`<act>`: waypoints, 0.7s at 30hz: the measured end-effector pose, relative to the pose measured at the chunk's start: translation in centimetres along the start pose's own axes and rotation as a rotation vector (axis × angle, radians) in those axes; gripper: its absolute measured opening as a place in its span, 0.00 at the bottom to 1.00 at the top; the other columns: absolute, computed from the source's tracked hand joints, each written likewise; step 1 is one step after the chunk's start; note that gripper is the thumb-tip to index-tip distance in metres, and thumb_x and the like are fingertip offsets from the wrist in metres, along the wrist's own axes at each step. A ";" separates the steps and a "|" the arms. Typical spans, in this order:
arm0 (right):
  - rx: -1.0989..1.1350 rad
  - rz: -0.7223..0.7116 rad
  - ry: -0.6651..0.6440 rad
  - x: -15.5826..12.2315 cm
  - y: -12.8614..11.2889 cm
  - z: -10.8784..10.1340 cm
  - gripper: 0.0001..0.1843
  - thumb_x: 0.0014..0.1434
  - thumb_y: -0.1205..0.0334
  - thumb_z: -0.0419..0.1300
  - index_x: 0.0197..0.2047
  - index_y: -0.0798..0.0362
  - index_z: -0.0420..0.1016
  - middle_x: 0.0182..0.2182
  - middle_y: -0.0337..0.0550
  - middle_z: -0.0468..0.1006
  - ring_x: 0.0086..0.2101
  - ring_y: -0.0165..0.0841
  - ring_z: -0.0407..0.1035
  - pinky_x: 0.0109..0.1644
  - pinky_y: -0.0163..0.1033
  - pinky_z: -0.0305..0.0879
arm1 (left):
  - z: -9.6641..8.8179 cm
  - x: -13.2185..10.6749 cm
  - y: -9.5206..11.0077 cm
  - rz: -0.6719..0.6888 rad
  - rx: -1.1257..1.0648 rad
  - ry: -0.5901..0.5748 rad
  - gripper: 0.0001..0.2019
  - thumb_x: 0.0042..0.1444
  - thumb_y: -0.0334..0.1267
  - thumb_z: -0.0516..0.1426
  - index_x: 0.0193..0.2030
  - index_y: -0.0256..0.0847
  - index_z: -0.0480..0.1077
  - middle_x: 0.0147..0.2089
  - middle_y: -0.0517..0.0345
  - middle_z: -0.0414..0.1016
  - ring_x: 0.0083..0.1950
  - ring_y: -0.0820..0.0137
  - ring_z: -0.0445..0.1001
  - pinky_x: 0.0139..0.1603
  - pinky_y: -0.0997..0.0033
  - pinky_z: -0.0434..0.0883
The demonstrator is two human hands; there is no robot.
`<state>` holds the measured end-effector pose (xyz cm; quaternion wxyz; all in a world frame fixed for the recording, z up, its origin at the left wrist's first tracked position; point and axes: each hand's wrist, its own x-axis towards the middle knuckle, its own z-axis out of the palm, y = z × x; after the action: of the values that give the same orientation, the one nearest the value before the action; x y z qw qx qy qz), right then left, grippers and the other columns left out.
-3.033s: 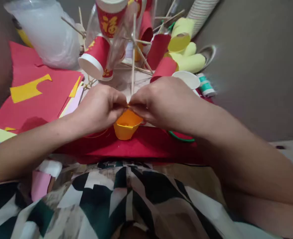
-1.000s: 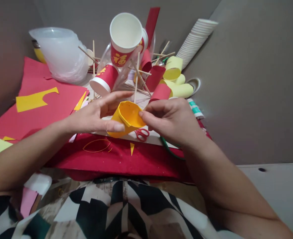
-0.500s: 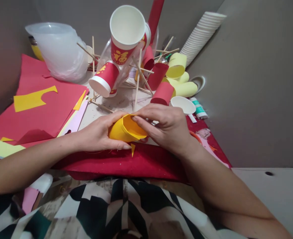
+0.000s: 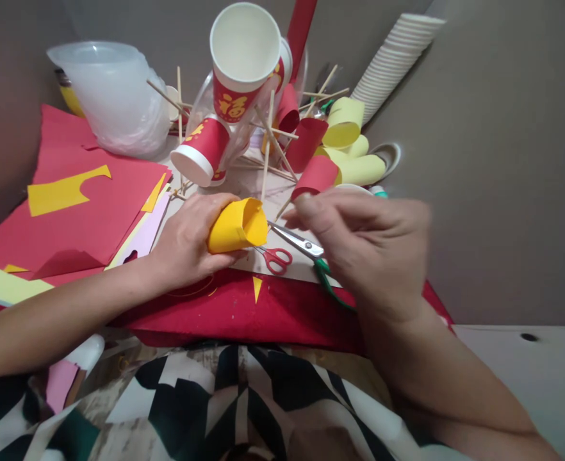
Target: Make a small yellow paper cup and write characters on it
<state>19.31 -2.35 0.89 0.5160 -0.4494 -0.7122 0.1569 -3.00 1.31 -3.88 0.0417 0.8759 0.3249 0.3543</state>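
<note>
My left hand [image 4: 186, 237] is wrapped around a yellow paper tube [image 4: 229, 227], which lies on its side with its open, uneven end facing right. My right hand [image 4: 373, 240] is in the air to the right, its thumb and fingers pinched together. Whatever those fingertips may hold is hidden. Below and left of that hand are scissors with green handles [image 4: 323, 275], their blades pointing up and left. A small pair of red-handled scissors [image 4: 277, 260] sits just beneath the tube's open end. In front lies a yellow paper scrap [image 4: 257, 289] on the red cloth.
Red paper sheets [image 4: 85, 224] carry a yellow cut-out [image 4: 66, 192] on the left. Behind my hands stand red paper cups [image 4: 234, 96], wooden sticks [image 4: 266, 153], red paper tubes [image 4: 315, 176] and yellow-green tubes [image 4: 359, 169]. A cup stack [image 4: 393, 61] leans on the wall.
My right hand has let go of the yellow tube's rim and moved right and toward me. The tube has shifted slightly left in my left hand, and both scissors now show.
</note>
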 end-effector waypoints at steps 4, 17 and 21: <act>0.082 0.072 -0.251 -0.7 -0.1 1.6 0.12 0.61 0.55 0.66 0.29 0.53 0.82 0.24 0.38 0.78 0.25 0.27 0.67 0.29 0.35 0.62 | 0.5 -0.2 0.2 -0.006 0.191 0.013 0.27 0.58 0.45 0.60 0.63 0.42 0.63 0.56 0.45 0.76 0.54 0.51 0.74 0.55 0.51 0.70; 0.077 0.029 -0.634 0.2 0.3 0.2 0.11 0.63 0.63 0.62 0.29 0.52 0.80 0.24 0.37 0.79 0.25 0.27 0.68 0.29 0.33 0.61 | -2.8 1.3 0.6 -0.096 -0.280 -0.106 0.20 0.68 0.48 0.53 0.64 0.52 0.68 0.73 0.53 0.62 0.75 0.54 0.57 0.73 0.46 0.59; 0.077 -0.065 -0.693 0.0 0.9 0.1 0.07 0.64 0.64 0.62 0.34 0.50 0.81 0.30 0.38 0.83 0.30 0.28 0.75 0.35 0.33 0.66 | -3.1 1.6 0.2 -0.089 -0.332 -0.298 0.12 0.67 0.47 0.55 0.51 0.52 0.77 0.72 0.59 0.64 0.78 0.55 0.50 0.76 0.40 0.51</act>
<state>19.62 -1.86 0.25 0.2647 -0.3268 -0.8525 0.3104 -4.02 1.60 -0.59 0.2482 0.8845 0.2908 0.2673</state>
